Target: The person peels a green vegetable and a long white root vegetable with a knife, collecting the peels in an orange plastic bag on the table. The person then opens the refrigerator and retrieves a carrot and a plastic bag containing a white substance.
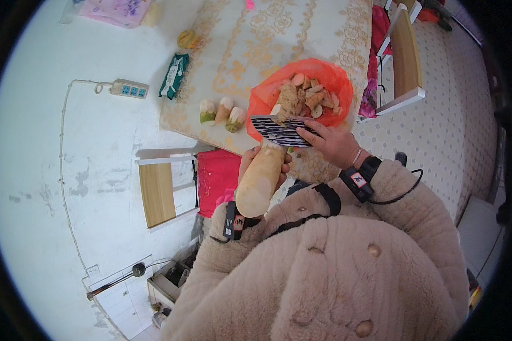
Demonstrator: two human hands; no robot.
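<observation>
My left hand [246, 162] is wrapped round a thick, pale white radish [260, 184], its fingers showing on both sides. The radish's broad end points toward me. My right hand [334, 145] grips a wide knife [279, 131] with a dark, white-striped blade, which lies crosswise over the radish's far part. Just beyond the blade, an open red plastic bag [342, 85] holds brownish peelings and vegetable chunks [313, 98]. The handle is mostly hidden under my right hand.
Several cut radish ends [225, 108] stand on the flowered tablecloth [233, 62], left of the bag. A green packet [174, 76] and a yellow round item [186, 39] lie along the wall side. Chairs [407, 62] flank the table, one with red fabric [217, 176].
</observation>
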